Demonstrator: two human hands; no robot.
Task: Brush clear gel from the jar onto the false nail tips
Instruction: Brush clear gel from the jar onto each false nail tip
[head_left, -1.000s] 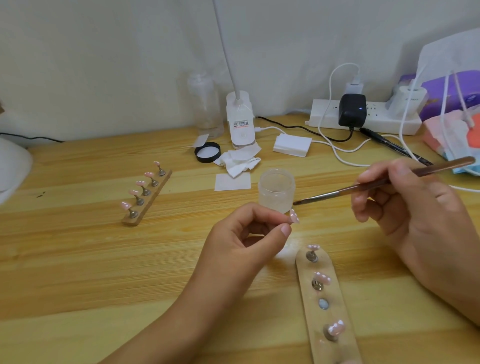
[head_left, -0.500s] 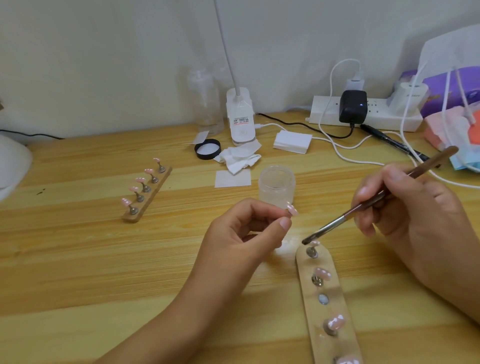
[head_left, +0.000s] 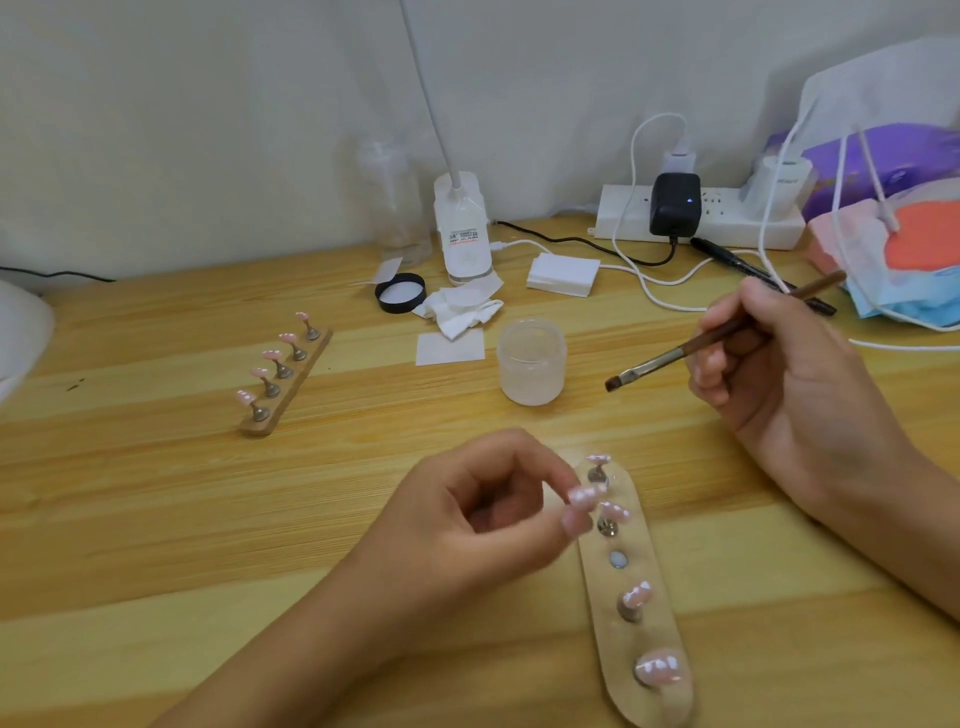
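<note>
Wooden desk (head_left: 156, 519) against a white wall, two bare hands at nail work.
Right hand (head_left: 779, 374) grips a brown-handled flat brush (head_left: 675, 356) like a pen; bristles point left, in the air just right of the jar, not touching it. Left hand (head_left: 483, 519), fingers curled, pinches a pink false nail tip (head_left: 584, 493) between thumb and forefinger over the far end of the near tan wooden holder strip (head_left: 610, 644); that area is blurred. Near strip carries four pink tips on metal stands, third spot bare. Second wooden strip (head_left: 291, 395) at left, well apart, carries five pink tips. Frosted clear plastic jar (head_left: 531, 364) stands upright and open behind the hands. Black round lid (head_left: 400, 292) lies farther back.
</note>
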